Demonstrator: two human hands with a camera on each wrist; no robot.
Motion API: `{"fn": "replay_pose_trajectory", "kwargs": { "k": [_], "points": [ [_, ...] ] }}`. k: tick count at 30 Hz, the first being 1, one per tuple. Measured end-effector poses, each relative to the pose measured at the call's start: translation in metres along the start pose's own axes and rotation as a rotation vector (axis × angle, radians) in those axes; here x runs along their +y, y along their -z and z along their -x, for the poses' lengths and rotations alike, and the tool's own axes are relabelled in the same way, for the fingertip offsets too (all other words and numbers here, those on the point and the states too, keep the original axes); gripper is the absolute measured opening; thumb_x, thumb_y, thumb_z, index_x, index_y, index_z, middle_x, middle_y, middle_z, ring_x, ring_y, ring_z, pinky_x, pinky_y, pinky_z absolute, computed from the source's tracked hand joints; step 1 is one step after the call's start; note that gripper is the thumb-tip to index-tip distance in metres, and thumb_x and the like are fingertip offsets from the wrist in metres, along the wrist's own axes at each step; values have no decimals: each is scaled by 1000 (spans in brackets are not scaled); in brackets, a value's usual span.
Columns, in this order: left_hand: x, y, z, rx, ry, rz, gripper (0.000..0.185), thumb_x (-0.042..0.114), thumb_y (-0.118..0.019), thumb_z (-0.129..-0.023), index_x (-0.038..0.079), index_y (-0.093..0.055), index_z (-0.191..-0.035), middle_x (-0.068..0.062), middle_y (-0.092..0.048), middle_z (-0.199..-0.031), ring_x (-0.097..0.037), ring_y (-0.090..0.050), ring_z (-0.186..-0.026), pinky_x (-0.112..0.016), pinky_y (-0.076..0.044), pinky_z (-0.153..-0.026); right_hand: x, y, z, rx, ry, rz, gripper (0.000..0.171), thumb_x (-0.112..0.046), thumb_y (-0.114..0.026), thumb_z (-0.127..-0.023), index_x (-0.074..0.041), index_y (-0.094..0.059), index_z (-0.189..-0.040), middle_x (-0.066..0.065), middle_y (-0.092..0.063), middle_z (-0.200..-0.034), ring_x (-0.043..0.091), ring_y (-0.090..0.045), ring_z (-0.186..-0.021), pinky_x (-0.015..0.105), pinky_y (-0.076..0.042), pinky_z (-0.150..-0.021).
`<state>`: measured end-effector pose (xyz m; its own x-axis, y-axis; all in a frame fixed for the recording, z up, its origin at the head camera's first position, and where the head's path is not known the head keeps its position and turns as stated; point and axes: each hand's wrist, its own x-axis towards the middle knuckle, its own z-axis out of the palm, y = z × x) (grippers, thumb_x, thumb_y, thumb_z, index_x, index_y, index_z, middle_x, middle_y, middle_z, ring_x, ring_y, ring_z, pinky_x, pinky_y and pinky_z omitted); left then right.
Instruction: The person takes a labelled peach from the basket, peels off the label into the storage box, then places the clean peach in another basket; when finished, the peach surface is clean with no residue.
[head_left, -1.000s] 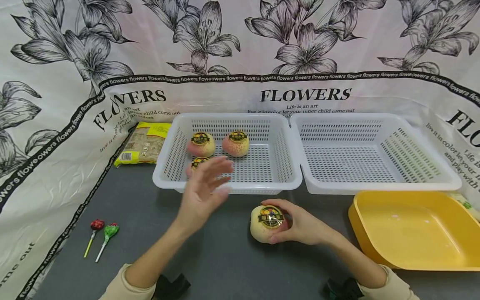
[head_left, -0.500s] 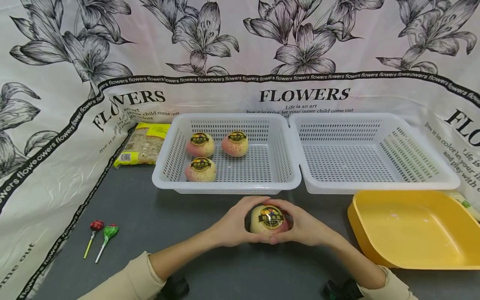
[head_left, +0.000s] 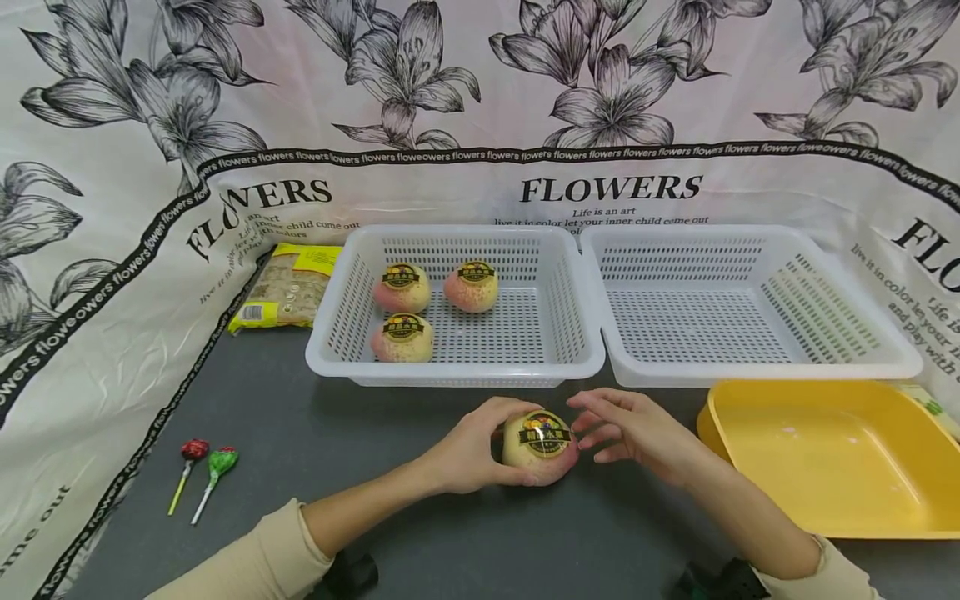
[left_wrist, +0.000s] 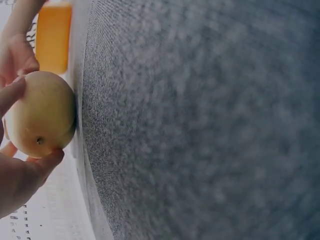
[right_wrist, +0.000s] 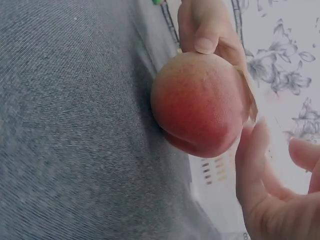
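Observation:
A yellow-and-pink peach (head_left: 542, 467) with a black and gold label sits on the dark table in the head view. My left hand (head_left: 474, 446) grips it from the left, thumb in front and fingers behind. In the left wrist view the pale side of the peach (left_wrist: 45, 107) shows between thumb and fingers. Just right of the fruit, my right hand (head_left: 641, 435) has its fingers loosely bent and holds nothing. The right wrist view shows the red side of the peach (right_wrist: 200, 107), with right-hand fingertips close to the label's edge; whether they touch is unclear.
Three labelled peaches lie in the left white basket (head_left: 450, 372). Beside it stands the right white basket (head_left: 750, 372), and a yellow tub (head_left: 825, 458) is in front of that. A yellow packet (head_left: 285, 287) and two lollipops (head_left: 193, 450) are at left.
My left hand came from over the left basket to the peach and took hold of it. Since then my right hand has released the peach and drawn slightly right.

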<state>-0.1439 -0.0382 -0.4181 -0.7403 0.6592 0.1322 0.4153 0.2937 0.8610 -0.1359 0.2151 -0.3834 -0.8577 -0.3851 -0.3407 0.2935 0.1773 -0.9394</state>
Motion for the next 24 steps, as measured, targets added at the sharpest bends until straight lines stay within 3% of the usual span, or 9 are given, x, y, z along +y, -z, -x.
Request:
{"fn": "replay_pose_trajectory", "kwargs": {
  "k": [4, 9, 17, 20, 24],
  "points": [
    [0, 0, 0, -2, 1, -1, 72, 12, -87, -70, 9, -51, -133, -4, -48, -129, -17, -48, -114, -26, -43, -92, -6, 2, -3, -104, -131, -112, 53, -35, -54, -98, 8, -49, -130, 9, -64, -94, 16, -67, -78, 31, -54, -70],
    [0, 0, -1, -2, 3, -5, 72, 12, -87, -70, 10, -52, -132, -3, -48, -128, -16, -47, -114, -26, -43, -92, -14, 0, -9, -138, -197, -116, 40, -30, -60, -95, 3, -59, -117, 7, -64, -87, 13, -68, -70, 28, -54, -66],
    [2, 2, -2, -17, 20, -11, 71, 13, -86, -71, 9, -50, -133, -4, -47, -128, -16, -47, -114, -26, -44, -92, -25, -7, -13, -86, -72, 249, 32, -26, -68, -90, 1, -66, -107, 9, -69, -81, 21, -66, -74, 38, -54, -71],
    [2, 3, -2, -27, 28, -13, 71, 14, -86, -72, 9, -50, -133, -4, -47, -128, -16, -47, -114, -26, -43, -92, -29, -9, -11, -62, -50, 262, 31, -24, -69, -88, 2, -66, -104, 9, -69, -80, 22, -66, -74, 40, -53, -72],
    [2, 3, -3, -35, 10, -22, 72, 16, -86, -72, 8, -50, -133, -6, -47, -129, -17, -47, -114, -27, -44, -92, -36, -6, -1, -56, -21, 198, 31, -22, -69, -89, 4, -65, -105, 10, -70, -82, 22, -66, -75, 39, -54, -73]
  ]
}}
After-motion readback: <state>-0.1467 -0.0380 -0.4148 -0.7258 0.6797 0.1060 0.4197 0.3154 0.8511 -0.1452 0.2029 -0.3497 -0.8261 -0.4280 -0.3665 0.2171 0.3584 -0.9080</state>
